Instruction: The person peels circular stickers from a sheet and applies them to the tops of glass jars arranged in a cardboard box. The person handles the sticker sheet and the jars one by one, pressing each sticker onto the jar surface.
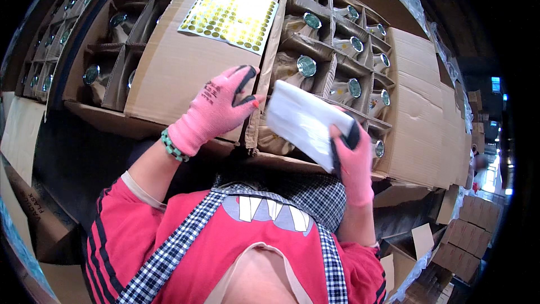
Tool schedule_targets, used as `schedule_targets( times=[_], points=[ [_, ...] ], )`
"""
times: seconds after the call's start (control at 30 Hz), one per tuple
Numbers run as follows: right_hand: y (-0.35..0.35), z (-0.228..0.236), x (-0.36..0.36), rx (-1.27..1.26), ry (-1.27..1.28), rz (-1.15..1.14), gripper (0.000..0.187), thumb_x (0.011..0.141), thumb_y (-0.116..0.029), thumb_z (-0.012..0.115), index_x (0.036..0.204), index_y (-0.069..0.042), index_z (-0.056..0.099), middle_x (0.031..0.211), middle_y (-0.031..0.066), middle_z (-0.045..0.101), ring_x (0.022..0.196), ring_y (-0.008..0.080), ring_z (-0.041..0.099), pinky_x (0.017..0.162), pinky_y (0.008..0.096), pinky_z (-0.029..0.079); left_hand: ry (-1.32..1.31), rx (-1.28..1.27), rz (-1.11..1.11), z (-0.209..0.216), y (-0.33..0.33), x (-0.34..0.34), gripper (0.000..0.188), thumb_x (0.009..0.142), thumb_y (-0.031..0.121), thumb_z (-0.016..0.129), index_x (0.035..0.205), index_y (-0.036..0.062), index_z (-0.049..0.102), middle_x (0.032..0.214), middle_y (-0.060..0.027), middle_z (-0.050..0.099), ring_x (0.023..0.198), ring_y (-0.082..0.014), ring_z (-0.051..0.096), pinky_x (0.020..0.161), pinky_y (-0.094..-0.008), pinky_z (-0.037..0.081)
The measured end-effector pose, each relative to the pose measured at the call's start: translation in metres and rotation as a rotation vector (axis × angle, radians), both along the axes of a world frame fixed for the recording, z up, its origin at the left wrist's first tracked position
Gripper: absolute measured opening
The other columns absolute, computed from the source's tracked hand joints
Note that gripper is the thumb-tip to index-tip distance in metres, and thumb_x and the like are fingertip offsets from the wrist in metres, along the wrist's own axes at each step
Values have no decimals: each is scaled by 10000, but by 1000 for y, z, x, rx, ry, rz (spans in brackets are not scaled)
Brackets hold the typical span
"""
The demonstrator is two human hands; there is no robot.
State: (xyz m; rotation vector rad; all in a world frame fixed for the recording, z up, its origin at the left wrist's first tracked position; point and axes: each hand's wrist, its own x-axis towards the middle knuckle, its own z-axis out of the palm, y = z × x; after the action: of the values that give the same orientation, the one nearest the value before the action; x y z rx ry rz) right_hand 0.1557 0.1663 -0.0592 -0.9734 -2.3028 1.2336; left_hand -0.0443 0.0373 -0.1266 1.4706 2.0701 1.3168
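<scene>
Fingers of the right hand grip a white packet above the near side of an open box; the left hand is spread, holding nothing visible; beyond, bottles already stand boxed, flaps unclosed, and the far sticker sheet bears many gold dots

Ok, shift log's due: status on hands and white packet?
Left hand open, nothing visibly held. Right hand gripping white packet. Packet hides part of divided carton.
</scene>
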Motion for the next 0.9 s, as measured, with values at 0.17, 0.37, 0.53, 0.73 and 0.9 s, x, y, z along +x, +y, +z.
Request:
schedule_targets(
  times=[0.17,0.37,0.53,0.73,0.9],
  points=[
    [1,-36,-42,145,-132,59,299,762,-123,524,1012,39,503,848,250,578,856,371,561,755,386,441,112,42,-84,-5,1,9,414,722,166,630,1072,2,482,1007,-194,525,907,-366,515,784,-373,433],
    [-13,-67,-78,345,-478,258,387,755,-191,584,1002,58,420,840,214,580,777,355,580,638,373,482,119,83,-69,0,-1,11,429,699,129,647,1076,1,486,1078,-191,505,994,-353,492,856,-377,401],
    [-13,-55,-76,600,-408,331,195,709,-86,567,873,-31,476,786,166,564,757,315,573,625,386,463,183,141,36,2,-4,-2,414,694,102,644,1067,0,498,1101,-188,499,1014,-344,486,869,-371,392],
    [-6,-72,-60,596,-418,493,199,702,-73,540,894,-30,510,847,156,543,784,301,559,678,365,459,288,160,191,3,8,-36,415,696,121,649,1058,-13,497,1091,-233,481,1028,-362,461,878,-378,378],
    [-6,-64,-49,600,6,318,343,682,-85,595,1009,-30,508,971,154,515,880,317,519,743,378,438,606,-381,459,16,33,-77,711,793,527,457,1256,2,330,1266,-318,290,1154,-460,304,954,-510,253]
  ],
)
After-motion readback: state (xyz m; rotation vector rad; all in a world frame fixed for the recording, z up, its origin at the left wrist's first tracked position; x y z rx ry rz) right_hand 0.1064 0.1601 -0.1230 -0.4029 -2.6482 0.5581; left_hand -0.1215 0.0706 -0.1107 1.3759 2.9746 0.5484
